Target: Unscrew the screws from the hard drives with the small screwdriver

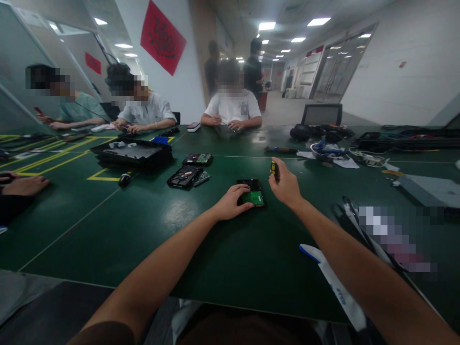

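Note:
A black hard drive (pixel 252 189) with a green circuit board (pixel 253 197) on top lies on the green table (pixel 233 249) in front of me. My left hand (pixel 230 202) rests on its left side, fingers curled onto the board, holding it down. My right hand (pixel 285 184) hovers just right of the drive, closed around a small yellow-and-black screwdriver (pixel 274 169) that stands upright in my fingers.
Two more opened drives (pixel 185 176) (pixel 197 158) and a black tray (pixel 132 152) lie to the left. A black mouse (pixel 124 179) sits nearby. Cables and tools (pixel 325 149) crowd the right side. Several people sit across the table; another person's hand (pixel 24 184) rests at far left.

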{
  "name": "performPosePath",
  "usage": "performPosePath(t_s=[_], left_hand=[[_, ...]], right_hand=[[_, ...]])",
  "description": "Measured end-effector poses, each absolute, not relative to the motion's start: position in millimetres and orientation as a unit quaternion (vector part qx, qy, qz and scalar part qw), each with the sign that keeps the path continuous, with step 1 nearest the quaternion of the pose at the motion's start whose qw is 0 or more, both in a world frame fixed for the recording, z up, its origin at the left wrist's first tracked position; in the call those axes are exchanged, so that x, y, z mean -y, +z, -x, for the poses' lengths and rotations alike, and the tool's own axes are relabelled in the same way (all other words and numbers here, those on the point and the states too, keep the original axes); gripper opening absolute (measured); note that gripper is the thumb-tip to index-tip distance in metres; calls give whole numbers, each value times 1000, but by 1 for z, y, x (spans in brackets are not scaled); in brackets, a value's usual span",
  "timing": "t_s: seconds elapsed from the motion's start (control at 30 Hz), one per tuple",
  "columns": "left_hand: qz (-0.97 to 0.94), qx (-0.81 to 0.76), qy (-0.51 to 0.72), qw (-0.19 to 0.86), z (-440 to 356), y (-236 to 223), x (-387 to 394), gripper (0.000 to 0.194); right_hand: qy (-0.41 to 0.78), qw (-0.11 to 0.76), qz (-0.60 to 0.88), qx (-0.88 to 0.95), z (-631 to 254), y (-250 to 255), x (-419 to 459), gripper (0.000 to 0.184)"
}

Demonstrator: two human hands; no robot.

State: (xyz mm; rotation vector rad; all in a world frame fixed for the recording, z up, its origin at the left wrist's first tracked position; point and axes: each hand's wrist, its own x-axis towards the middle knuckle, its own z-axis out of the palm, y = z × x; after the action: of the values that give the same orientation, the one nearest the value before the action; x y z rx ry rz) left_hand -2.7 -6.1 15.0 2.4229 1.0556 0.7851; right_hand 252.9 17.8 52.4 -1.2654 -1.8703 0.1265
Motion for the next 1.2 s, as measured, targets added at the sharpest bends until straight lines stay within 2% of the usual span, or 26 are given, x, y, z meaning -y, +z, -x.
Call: performPosePath(t_s=[0.2,0.37,1.2], left_hand=[[-864,-370,284,189,3,12,5,62],[-867,-366,288,180,3,8,2,60],[-867,-363,291,180,4,7,2,60]], right_hand=[[70,495,466,730,-248,49,-16,70],[37,546,403,734,-242,45,-19,67],[31,541,388,746,-240,42,-19,65]])
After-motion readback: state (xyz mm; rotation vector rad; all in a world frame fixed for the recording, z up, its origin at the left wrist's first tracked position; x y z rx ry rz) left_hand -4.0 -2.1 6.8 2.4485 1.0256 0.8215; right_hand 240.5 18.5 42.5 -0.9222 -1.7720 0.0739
